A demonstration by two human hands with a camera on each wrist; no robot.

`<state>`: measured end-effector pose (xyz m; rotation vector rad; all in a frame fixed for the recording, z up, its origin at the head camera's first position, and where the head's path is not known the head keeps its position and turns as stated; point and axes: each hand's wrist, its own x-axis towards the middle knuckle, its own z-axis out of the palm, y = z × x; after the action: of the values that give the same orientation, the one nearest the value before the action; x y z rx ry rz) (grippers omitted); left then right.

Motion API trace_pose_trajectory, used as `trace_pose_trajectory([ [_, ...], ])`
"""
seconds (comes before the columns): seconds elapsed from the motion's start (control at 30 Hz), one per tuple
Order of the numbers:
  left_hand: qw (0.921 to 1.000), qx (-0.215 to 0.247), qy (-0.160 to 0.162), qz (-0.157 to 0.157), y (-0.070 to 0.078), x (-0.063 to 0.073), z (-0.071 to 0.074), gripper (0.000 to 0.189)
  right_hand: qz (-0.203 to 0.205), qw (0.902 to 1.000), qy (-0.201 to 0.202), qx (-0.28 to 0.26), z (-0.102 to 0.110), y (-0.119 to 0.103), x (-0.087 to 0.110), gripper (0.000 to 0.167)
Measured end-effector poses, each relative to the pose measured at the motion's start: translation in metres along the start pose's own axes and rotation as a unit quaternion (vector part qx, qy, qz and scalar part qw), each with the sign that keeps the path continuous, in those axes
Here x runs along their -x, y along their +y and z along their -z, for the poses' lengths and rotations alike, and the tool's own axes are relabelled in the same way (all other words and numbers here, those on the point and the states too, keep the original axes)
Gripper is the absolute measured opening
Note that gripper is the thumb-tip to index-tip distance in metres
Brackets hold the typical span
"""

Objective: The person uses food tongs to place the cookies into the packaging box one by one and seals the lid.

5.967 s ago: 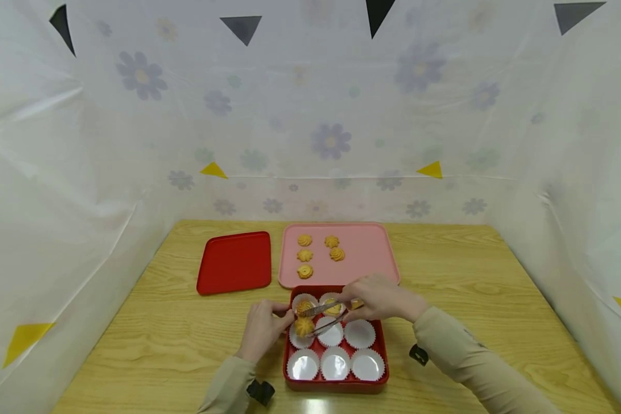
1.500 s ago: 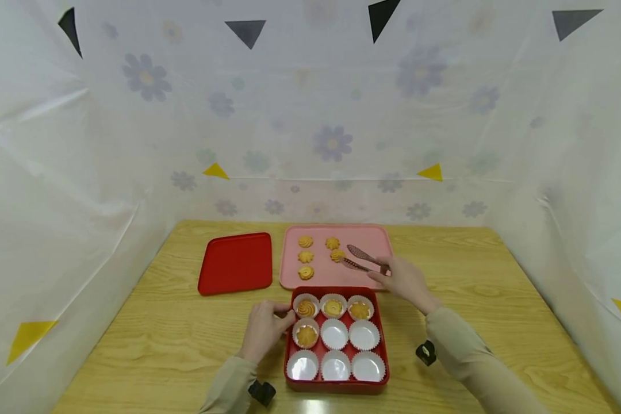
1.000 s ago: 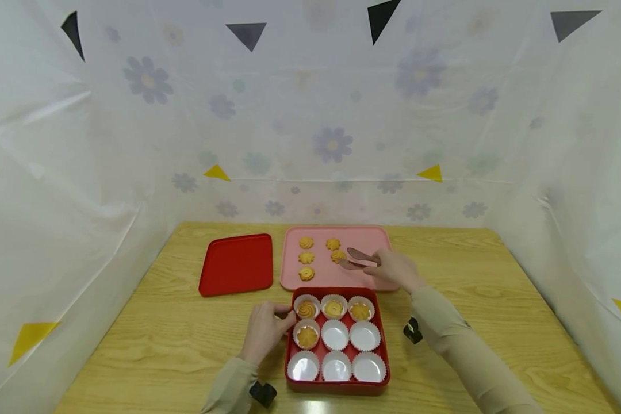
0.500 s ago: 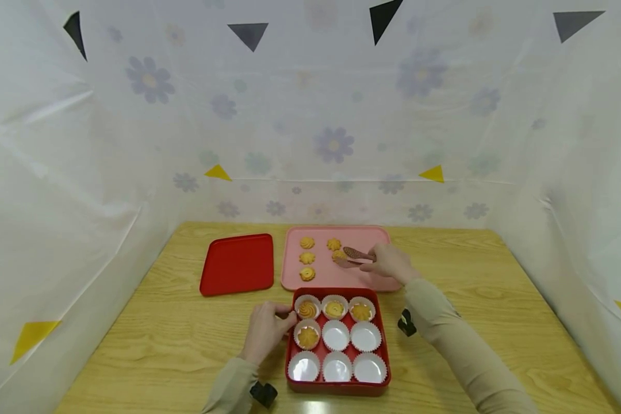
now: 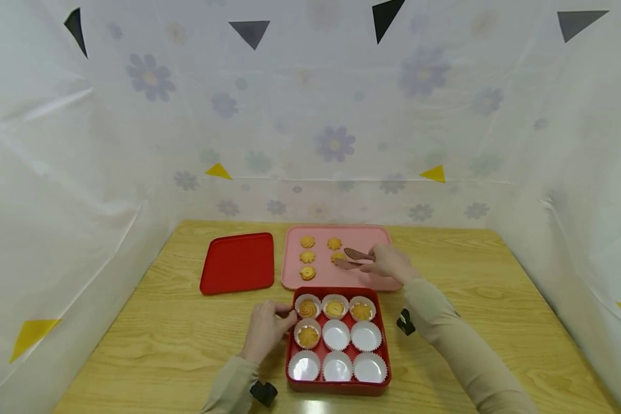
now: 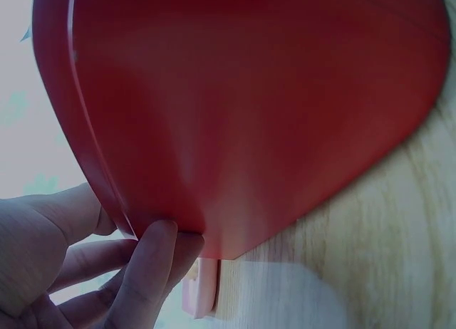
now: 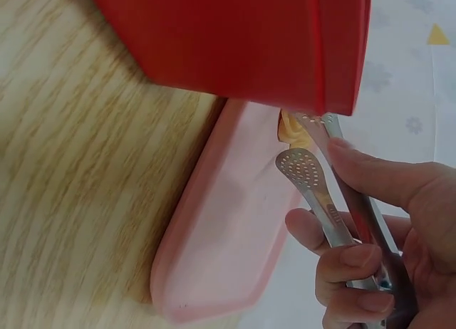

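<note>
My left hand [image 5: 267, 330] pinches the left rim of a red box [image 5: 380, 368]; in the left wrist view its fingers [image 6: 148, 268] lie against the outer wall. White paper cups [image 5: 336, 335] line the box in rows. The back row holds cookies, and one star-shaped cookie [image 5: 307, 337] sits in the middle row's left cup. My right hand [image 5: 391, 263] grips metal tongs [image 7: 340, 222] with perforated tips, spread apart. Those tips are at a swirled cookie [image 5: 337, 258] on the pink tray [image 5: 364, 234], partly covering it in the head view.
Several more cookies [image 5: 307, 257] lie on the pink tray's left half and middle. A bare red tray [image 5: 238, 263] is left of it on the wooden table [image 5: 160, 339]. A pale flowered sheet [image 5: 336, 190] encloses the table at the back and sides.
Six seconds ago the tongs held the star-shaped cookie over the box; it now sits in its cup. My right hand has moved to the pink tray, tongs closing in on the swirled cookie.
</note>
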<state>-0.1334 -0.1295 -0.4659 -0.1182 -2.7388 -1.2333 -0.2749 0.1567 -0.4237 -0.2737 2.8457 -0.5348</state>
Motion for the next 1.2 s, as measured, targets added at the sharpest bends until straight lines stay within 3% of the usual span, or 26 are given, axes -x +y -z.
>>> trace_pose_trajectory([
  [0.5,0.9999,0.004,-0.009,0.001,-0.003,-0.002,-0.002,0.021,0.002,0.9998,-0.002,0.021,0.000,-0.015,-0.011,0.034],
  [0.83,1.0000,-0.002,-0.003,-0.002,-0.004,-0.003,-0.003,0.021,-0.020,0.9995,-0.003,0.026,0.000,-0.018,-0.011,0.035],
  [1.2,1.0000,-0.001,-0.003,0.002,-0.003,-0.002,-0.002,0.021,-0.009,0.9993,0.002,0.037,-0.001,-0.017,-0.011,0.033],
])
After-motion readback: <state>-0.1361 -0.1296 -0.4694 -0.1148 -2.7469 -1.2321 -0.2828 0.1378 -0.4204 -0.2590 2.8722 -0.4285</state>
